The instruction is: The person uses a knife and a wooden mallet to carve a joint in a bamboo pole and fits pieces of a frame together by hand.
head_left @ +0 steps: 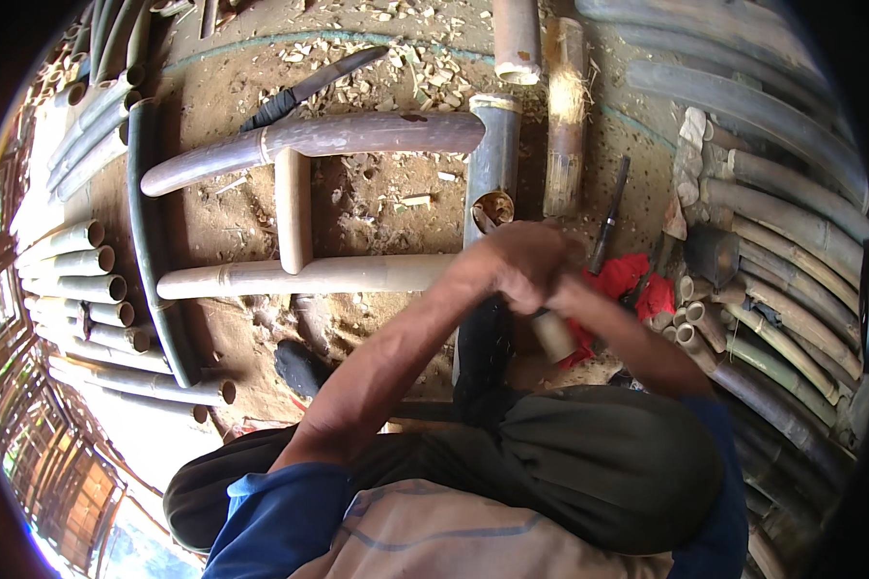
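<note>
Two bare hands meet just beyond the seated person's knees: the left hand (521, 265) lies over the right hand (562, 289), both closed about a short pale bamboo peg (553, 335) whose lower end juts out beneath them; exactly how the fingers wrap it cannot be made out. The peg sits just near of a dark upright bamboo post (492, 164) with a hole (493, 207) cut in its side. A red cloth (628, 280) lies to the right. Farther off, a pale crosspiece (309, 275) and a curved rail (319, 140) join a short stub, forming a frame. A machete (309, 89) rests on the chip-strewn ground beyond. Judged step: shaping or fitting the peg; the next move likely calls for aligning it squarely with the hole.
</note>
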